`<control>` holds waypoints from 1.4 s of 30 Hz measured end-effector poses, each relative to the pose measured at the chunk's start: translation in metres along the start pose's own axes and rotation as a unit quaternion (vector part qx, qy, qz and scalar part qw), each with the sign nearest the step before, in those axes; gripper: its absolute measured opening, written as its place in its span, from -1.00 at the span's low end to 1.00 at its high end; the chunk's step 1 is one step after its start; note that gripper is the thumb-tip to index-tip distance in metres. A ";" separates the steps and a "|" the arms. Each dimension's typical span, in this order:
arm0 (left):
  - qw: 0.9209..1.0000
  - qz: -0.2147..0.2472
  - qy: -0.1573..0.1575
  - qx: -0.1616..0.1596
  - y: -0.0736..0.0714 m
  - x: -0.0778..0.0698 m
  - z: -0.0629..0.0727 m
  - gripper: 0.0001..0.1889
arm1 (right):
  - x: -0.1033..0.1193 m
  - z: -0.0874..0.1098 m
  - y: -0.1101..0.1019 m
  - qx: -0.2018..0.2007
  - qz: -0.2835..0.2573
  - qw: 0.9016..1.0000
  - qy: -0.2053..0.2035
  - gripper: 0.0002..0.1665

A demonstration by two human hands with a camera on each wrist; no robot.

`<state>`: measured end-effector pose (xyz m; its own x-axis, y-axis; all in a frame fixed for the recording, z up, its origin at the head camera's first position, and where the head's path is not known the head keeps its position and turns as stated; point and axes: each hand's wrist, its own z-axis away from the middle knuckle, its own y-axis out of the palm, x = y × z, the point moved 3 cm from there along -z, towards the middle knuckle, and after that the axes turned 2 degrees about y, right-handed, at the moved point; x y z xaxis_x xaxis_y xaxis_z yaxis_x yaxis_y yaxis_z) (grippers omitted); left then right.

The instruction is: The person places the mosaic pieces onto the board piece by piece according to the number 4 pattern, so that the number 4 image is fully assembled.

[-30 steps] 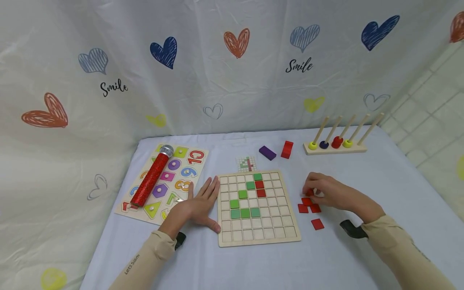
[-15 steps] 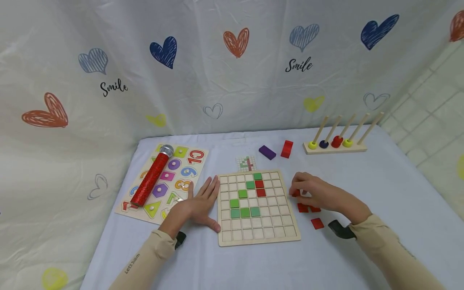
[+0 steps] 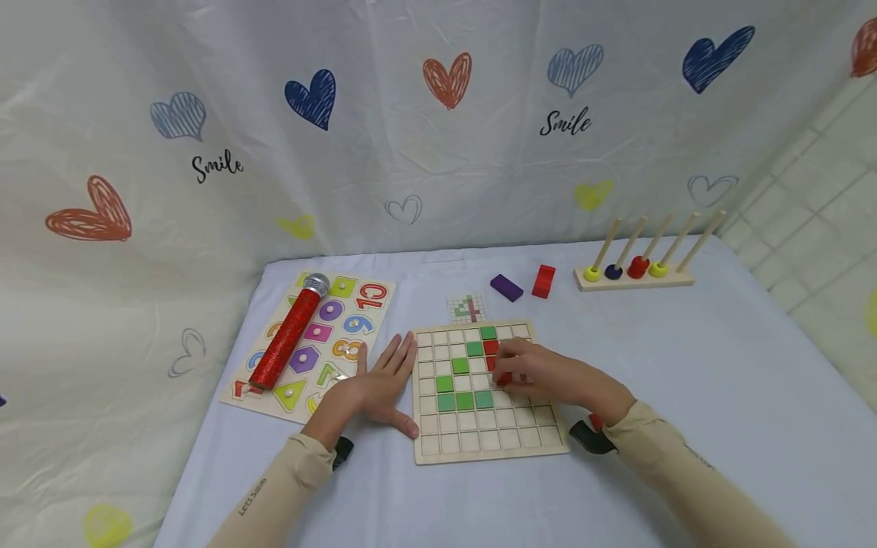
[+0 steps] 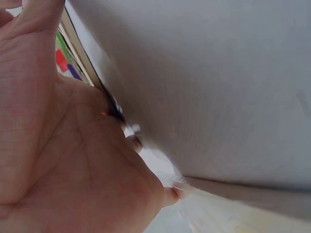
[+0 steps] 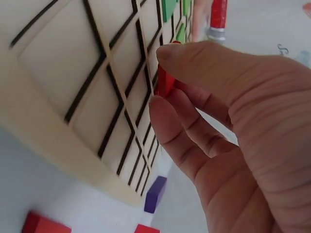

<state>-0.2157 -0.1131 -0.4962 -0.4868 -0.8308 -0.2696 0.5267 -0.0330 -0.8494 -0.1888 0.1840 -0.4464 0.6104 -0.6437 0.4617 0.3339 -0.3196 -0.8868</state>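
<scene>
1. The right hand (image 3: 548,373) pinches a small, flat, red square tile (image 5: 166,80) with its thumb and fingers.
2. Under that grip is a square, pale wooden grid board (image 3: 479,444); I can't tell if the tile touches it.
3. Left of the grip, the left hand (image 3: 384,388), spread out and holding nothing, touches the board's edge.

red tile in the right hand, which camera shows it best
The right wrist view, which shows the red tile up close, pinched in the right hand. The head view shows only a small bit; I can't make it out in the left wrist view.
</scene>
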 end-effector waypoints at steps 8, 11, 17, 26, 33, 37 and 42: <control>1.000 0.001 0.000 -0.002 -0.001 0.000 -0.001 0.65 | 0.000 -0.004 0.008 -0.023 0.020 0.999 -0.017 -0.83; 1.000 0.001 -0.003 -0.005 -0.001 0.001 -0.001 0.65 | -0.001 -0.005 0.011 -0.042 0.021 0.998 -0.031 -0.83; 1.000 0.006 -0.001 -0.004 -0.001 0.001 0.000 0.65 | -0.003 -0.006 0.015 -0.088 0.027 0.993 -0.072 -0.87; 1.000 0.004 -0.001 -0.004 -0.001 0.001 0.000 0.65 | -0.001 0.001 0.007 -0.067 0.028 0.995 -0.063 -0.83; 1.000 0.004 -0.002 -0.006 -0.001 0.001 0.000 0.65 | -0.002 0.015 -0.006 -0.070 0.005 0.997 -0.017 -0.79; 1.000 0.005 -0.001 -0.006 -0.001 0.001 0.000 0.65 | -0.003 0.021 -0.012 -0.076 0.007 0.997 -0.001 -0.80; 1.000 0.008 -0.001 -0.006 -0.001 0.000 0.000 0.65 | -0.008 0.030 -0.013 -0.069 0.018 0.997 0.007 -0.80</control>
<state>-0.2162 -0.1135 -0.4955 -0.4769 -0.8326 -0.2816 0.5257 -0.0134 -0.8506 -0.1770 0.2140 -0.4379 0.6093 -0.6656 0.4309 0.2097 -0.3888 -0.8971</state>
